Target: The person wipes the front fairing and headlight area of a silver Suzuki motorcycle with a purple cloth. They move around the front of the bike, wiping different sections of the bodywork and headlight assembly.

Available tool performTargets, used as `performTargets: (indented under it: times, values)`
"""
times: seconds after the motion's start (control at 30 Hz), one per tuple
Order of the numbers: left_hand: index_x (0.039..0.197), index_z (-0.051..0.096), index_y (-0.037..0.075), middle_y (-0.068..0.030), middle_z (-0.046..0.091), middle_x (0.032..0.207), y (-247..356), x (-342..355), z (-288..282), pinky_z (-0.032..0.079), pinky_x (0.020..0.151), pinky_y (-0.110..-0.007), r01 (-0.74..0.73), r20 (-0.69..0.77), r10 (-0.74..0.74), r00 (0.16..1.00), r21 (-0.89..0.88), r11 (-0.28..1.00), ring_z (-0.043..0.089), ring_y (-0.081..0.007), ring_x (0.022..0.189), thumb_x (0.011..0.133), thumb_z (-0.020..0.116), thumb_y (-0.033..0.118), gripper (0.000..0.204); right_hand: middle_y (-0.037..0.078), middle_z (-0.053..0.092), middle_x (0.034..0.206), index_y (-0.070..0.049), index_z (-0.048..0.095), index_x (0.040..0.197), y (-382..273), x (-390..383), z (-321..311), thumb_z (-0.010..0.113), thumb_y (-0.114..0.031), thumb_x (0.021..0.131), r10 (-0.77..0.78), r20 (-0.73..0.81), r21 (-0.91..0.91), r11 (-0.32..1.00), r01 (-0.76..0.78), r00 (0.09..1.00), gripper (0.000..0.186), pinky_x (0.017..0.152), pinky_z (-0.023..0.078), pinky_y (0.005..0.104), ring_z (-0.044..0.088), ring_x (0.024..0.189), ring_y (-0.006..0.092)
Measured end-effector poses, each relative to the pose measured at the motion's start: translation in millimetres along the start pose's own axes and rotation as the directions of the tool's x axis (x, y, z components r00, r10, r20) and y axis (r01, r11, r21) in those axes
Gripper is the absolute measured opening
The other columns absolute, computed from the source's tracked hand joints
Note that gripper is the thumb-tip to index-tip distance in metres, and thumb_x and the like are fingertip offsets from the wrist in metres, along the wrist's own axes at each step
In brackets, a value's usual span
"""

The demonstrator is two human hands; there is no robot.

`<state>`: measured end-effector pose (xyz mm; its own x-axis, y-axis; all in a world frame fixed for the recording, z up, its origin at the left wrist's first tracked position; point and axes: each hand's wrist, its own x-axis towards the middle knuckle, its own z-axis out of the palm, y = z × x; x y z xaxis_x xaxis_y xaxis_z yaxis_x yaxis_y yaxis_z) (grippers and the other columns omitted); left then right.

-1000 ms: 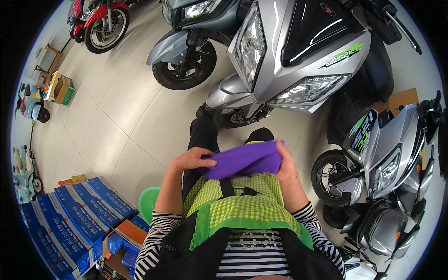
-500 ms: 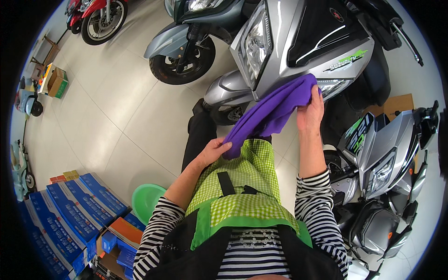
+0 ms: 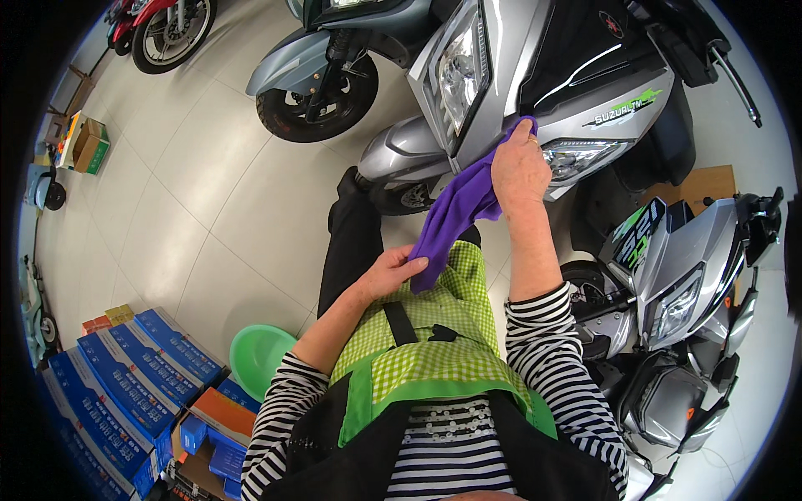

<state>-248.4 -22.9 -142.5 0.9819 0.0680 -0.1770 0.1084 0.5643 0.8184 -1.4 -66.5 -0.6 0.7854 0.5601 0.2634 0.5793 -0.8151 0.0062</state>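
Note:
A purple cloth (image 3: 462,201) stretches between my two hands, in front of a silver and black scooter (image 3: 501,108). My left hand (image 3: 391,272) pinches its lower end just above my green checked apron (image 3: 451,326). Higher up, my right hand (image 3: 522,167) grips the other end, its fingers against the scooter's front panel between the two headlights. Part of the cloth is hidden behind the right hand. The right headlight (image 3: 585,159) shows beside that hand, and the left headlight (image 3: 461,75) is above the cloth.
A grey-blue scooter (image 3: 292,63) stands to the left of the silver one. Another silver scooter (image 3: 677,284) is close on my right. A green basin (image 3: 259,355) sits on the tiled floor by stacked blue boxes (image 3: 125,384). A red motorcycle (image 3: 171,33) stands far left.
My right hand has moved left and up onto the scooter's front panel with its end of the cloth, turning its back toward me. The left hand still holds the lower end.

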Motion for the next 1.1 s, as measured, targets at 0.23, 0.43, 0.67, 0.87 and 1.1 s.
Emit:
performTargets:
  times: [0.23,0.43,0.67,0.87,1.1]
  values:
    - [0.118,0.065,0.001,0.0016,0.068,0.101,-13,-12,-28,0.050,0.082,-0.026,0.022,-0.178,-0.030,0.984,-0.048,0.999,0.061,-0.0065,0.088,0.100,0.061,0.025,0.030,0.015,0.070,0.095,0.002,0.047,0.130,0,-6,-1,0.054,-0.019,0.090,-0.106,0.077,-0.047,0.993,0.110,0.991,0.046,0.066,0.059,0.0414,0.072,0.084,0.0311]
    - [0.116,0.067,0.004,0.0010,0.070,0.100,-35,-6,-52,0.051,0.083,-0.027,-0.004,-0.236,-0.065,0.969,-0.281,0.960,0.063,-0.0092,0.087,0.096,0.066,0.027,0.030,0.015,0.070,0.097,-0.002,0.049,0.132,-1,-10,-2,0.053,-0.022,0.091,-0.098,0.057,0.029,0.995,0.096,0.994,0.046,0.071,0.058,0.0450,0.071,0.086,0.0337]
    - [0.116,0.067,0.006,-0.0010,0.071,0.106,-39,-4,-61,0.052,0.088,-0.029,0.037,-0.174,-0.105,0.979,-0.358,0.933,0.066,-0.0117,0.093,0.095,0.068,0.026,0.029,0.019,0.070,0.111,-0.007,0.062,0.130,13,-31,19,0.049,-0.020,0.091,-0.183,0.161,0.304,0.944,0.128,0.970,0.044,0.080,0.054,0.0453,0.069,0.089,0.0354]
    - [0.123,0.064,0.004,-0.0042,0.071,0.112,-36,-13,-57,0.052,0.094,-0.032,0.028,-0.112,-0.078,0.991,-0.395,0.918,0.067,-0.0147,0.100,0.095,0.068,0.024,0.035,0.011,0.066,0.120,-0.003,0.054,0.140,27,-61,29,0.048,-0.008,0.088,-0.133,0.407,0.856,-0.290,-0.428,0.904,0.052,0.098,0.050,0.0324,0.064,0.106,0.0201]
    - [0.126,0.062,0.002,-0.0075,0.070,0.116,-30,-10,-64,0.051,0.099,-0.037,0.033,-0.097,-0.089,0.991,-0.471,0.882,0.068,-0.0197,0.107,0.095,0.067,0.021,0.037,0.014,0.061,0.129,-0.001,0.048,0.143,40,-87,16,0.051,-0.015,0.085,-0.195,0.386,0.525,-0.757,-0.388,0.902,0.059,0.108,0.043,0.0407,0.058,0.120,0.0273]
